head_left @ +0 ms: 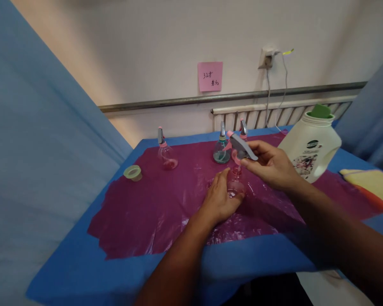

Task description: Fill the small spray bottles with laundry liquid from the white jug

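Clearly, both hands are busy at one small clear bottle (239,183), which stands on the purple plastic sheet (130,221) near the middle of the blue-covered counter (258,257). The left hand (221,197) wraps it low down, fingers along its left side and thumb across the front, holding it upright against the sheet. Above its reddish neck, the right hand (272,165) pinches a grey and pink spray head (241,146), the fingers closed on its grey part. The spray head is tilted and sits just over the bottle's mouth; how far its tube reaches inside is too small to tell. Just behind stand a teal spray bottle (221,157) with bluish liquid and a pink-collared sprayer (243,128), partly hidden by the spray head. Well apart to the left is a pink spray bottle (168,159) holding a little pink liquid, with a pale green cup (132,173) farther left. Beyond the right hand rises a large cream jug (311,146), something green (321,111) in its open top, and a yellow cloth (375,185) lies at the right edge.
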Action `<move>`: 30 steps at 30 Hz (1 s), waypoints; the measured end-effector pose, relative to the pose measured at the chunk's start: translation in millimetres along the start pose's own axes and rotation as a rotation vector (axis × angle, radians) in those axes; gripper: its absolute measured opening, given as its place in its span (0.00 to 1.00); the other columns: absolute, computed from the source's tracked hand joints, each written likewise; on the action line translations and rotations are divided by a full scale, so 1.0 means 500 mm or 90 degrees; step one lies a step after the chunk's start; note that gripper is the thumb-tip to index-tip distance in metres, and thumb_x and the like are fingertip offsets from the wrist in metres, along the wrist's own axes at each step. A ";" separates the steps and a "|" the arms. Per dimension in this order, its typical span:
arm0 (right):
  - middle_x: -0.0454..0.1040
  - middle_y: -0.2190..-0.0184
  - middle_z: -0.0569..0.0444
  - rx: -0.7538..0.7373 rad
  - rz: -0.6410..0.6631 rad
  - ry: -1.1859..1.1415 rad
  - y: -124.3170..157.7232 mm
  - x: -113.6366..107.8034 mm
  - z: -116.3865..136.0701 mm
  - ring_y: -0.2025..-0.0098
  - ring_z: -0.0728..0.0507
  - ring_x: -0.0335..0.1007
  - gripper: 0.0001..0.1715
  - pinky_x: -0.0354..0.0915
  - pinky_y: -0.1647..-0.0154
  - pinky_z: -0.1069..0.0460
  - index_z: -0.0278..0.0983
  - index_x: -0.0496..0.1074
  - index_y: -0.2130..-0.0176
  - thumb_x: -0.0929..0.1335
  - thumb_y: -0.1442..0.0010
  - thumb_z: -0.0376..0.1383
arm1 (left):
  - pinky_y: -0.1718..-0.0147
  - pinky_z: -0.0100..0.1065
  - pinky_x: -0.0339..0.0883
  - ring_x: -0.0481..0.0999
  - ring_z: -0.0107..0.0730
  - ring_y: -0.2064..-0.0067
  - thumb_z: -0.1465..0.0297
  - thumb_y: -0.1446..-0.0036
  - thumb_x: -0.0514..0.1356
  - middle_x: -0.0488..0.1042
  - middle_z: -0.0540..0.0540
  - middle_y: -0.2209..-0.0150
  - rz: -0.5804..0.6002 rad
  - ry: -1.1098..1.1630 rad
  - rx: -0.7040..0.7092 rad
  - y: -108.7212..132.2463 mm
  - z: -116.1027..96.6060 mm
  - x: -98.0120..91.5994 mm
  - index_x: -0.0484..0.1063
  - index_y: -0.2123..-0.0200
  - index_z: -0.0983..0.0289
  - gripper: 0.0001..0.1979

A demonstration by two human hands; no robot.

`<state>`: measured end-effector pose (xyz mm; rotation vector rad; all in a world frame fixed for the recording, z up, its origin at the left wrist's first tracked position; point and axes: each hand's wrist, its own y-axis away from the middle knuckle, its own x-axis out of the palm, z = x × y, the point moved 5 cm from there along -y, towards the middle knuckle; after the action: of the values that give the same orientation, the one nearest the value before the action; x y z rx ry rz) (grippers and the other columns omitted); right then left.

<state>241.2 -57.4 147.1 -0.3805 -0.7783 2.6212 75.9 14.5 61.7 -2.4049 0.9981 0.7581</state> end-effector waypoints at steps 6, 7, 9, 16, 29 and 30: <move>0.87 0.51 0.50 0.084 0.019 -0.049 0.030 0.008 -0.100 0.50 0.42 0.83 0.23 0.78 0.45 0.46 0.39 0.84 0.44 0.80 0.32 0.48 | 0.24 0.57 0.65 0.70 0.57 0.24 0.64 0.37 0.72 0.68 0.64 0.26 0.005 0.021 0.014 -0.001 0.001 0.000 0.59 0.22 0.57 0.44; 0.87 0.50 0.50 0.088 0.027 -0.051 0.034 0.009 -0.107 0.50 0.42 0.83 0.23 0.77 0.44 0.46 0.39 0.83 0.43 0.79 0.31 0.49 | 0.24 0.57 0.65 0.70 0.57 0.24 0.64 0.37 0.72 0.68 0.64 0.26 0.004 0.023 0.014 -0.001 0.002 0.000 0.59 0.22 0.57 0.44; 0.87 0.49 0.49 0.091 0.040 -0.056 0.040 0.008 -0.115 0.49 0.41 0.83 0.24 0.77 0.44 0.46 0.40 0.83 0.42 0.78 0.30 0.50 | 0.24 0.58 0.66 0.70 0.58 0.25 0.64 0.37 0.72 0.68 0.64 0.26 0.005 0.023 0.012 -0.002 0.003 0.001 0.58 0.21 0.56 0.46; 0.88 0.47 0.49 0.064 0.069 -0.046 0.045 0.007 -0.116 0.47 0.38 0.84 0.24 0.77 0.39 0.43 0.43 0.83 0.41 0.76 0.26 0.54 | 0.27 0.63 0.68 0.72 0.61 0.27 0.66 0.37 0.72 0.71 0.63 0.29 0.004 0.026 0.022 -0.003 0.001 -0.001 0.58 0.20 0.53 0.46; 0.86 0.41 0.52 0.005 0.056 0.053 0.052 0.013 -0.082 0.40 0.37 0.83 0.19 0.75 0.35 0.41 0.47 0.81 0.38 0.75 0.25 0.44 | 0.27 0.66 0.68 0.73 0.61 0.27 0.67 0.37 0.73 0.71 0.64 0.30 -0.013 0.038 0.033 -0.004 -0.001 0.002 0.60 0.22 0.54 0.44; 0.86 0.42 0.52 0.013 0.037 0.047 0.053 0.014 -0.087 0.41 0.37 0.83 0.19 0.75 0.35 0.41 0.46 0.81 0.39 0.76 0.26 0.44 | 0.27 0.66 0.68 0.73 0.61 0.28 0.67 0.37 0.73 0.71 0.64 0.30 -0.013 0.037 0.032 -0.004 -0.002 0.001 0.60 0.22 0.54 0.44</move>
<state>242.8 -54.8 95.9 -0.4985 -0.7253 2.6496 78.2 15.1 62.5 -2.4023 1.0010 0.6522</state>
